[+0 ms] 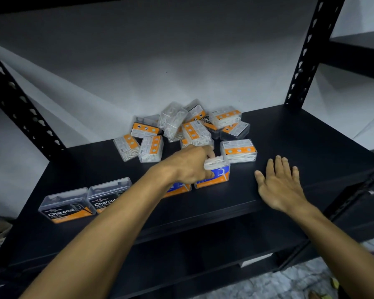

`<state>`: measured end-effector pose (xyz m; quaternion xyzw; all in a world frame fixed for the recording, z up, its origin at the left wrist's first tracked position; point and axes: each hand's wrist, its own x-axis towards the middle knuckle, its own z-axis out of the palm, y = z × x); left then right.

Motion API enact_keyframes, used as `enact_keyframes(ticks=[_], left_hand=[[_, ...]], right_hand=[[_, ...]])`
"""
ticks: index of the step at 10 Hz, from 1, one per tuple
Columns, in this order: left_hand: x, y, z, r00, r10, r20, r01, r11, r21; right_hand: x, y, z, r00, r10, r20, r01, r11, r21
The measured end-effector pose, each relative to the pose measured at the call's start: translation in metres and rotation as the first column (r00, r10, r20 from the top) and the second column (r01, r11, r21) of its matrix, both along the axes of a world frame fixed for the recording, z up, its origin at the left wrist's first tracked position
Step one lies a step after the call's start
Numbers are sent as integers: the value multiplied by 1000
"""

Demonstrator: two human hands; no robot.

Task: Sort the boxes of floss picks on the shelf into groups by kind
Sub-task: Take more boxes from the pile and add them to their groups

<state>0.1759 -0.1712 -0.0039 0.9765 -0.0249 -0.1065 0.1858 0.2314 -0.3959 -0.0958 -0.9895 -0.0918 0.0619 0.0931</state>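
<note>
A jumbled pile of clear floss pick boxes (188, 126) with orange labels lies at the back middle of the black shelf (311, 147). Two black Charcoal boxes (67, 206) stand side by side at the front left. A blue and orange box (218, 173) stands in the middle front, and my left hand (190, 165) grips it from the left, thumb on its front and fingers over its top. Another blue and orange box (179, 187) shows partly under my left wrist. My right hand (276, 184) rests flat on the shelf to the right, fingers spread.
Perforated black uprights (307, 52) frame the shelf at the back left and right. A grey wall runs behind. A lower shelf (181, 251) sits beneath, and a neighbouring rack (358, 44) stands at the far right. Clutter lies on the floor at the lower left.
</note>
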Motion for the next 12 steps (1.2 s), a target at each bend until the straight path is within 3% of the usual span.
enact_keyframes(ticks=[4,5,6,7,8,9,11,12], left_hand=[[-3,3,-1,1000,0,-8,0,1000,6],[-3,4,2,1000,8,-10,-8,1000,0],[-3,7,6,997,69,47,-67,997,-38],[-1,14,13,956,202,211,-200,979,-31],[3,22,16,881,294,371,-337,940,55],[5,27,16,860,240,450,-354,917,186],[27,37,23,931,-81,357,-109,870,481],[46,36,27,954,-158,255,-18,819,574]], right_hand=[[0,0,1,1000,0,17,0,999,35],[2,1,4,999,10,31,-13,993,116],[11,3,17,978,106,178,-143,967,209],[26,7,35,909,313,276,-369,911,185],[45,14,50,844,484,231,-512,855,79],[56,23,61,822,557,116,-562,827,12],[68,28,62,814,578,63,-578,816,-7],[72,27,60,825,564,43,-565,821,80]])
